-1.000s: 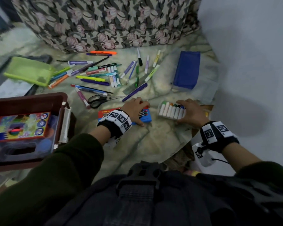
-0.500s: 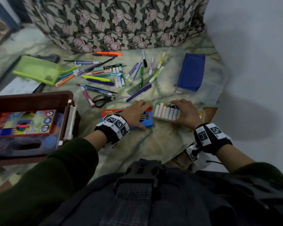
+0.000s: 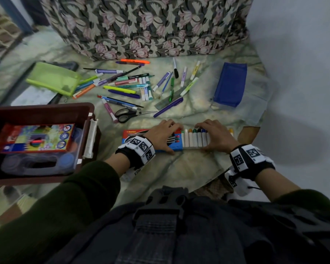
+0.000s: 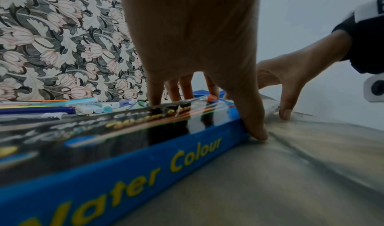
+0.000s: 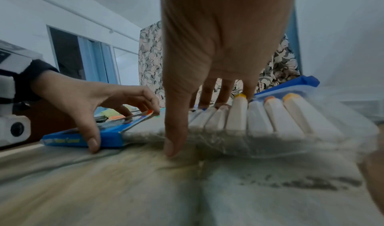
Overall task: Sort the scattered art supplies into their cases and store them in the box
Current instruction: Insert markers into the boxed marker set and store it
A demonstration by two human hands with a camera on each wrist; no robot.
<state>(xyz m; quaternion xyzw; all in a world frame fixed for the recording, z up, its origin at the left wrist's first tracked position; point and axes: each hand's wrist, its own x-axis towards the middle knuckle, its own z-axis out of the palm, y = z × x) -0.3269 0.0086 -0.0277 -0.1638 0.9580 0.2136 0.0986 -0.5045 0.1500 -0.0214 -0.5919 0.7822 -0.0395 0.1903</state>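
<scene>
My left hand (image 3: 165,133) grips the right end of the blue and red water colour box (image 3: 133,132), thumb on its near side, fingers curled over the far edge. In the left wrist view the hand (image 4: 197,48) holds the box (image 4: 124,160) the same way. Just to the right, my right hand (image 3: 215,136) grips a clear tray of white paint tubes (image 3: 195,139), whose left end touches the box's open end. The right wrist view shows this hand (image 5: 218,40) with its thumb at the tray's near edge and fingers over the tubes (image 5: 259,119).
A brown storage box (image 3: 46,109) stands open at the left with a coloured pencil pack (image 3: 34,138) inside. Several pens and markers (image 3: 126,86) and scissors (image 3: 126,114) lie scattered ahead. A green pouch (image 3: 53,78) lies far left, a blue pouch (image 3: 230,83) far right.
My right hand has slid the tray of tubes left, closing the gap until it meets the water colour box. My left hand has stayed on the box.
</scene>
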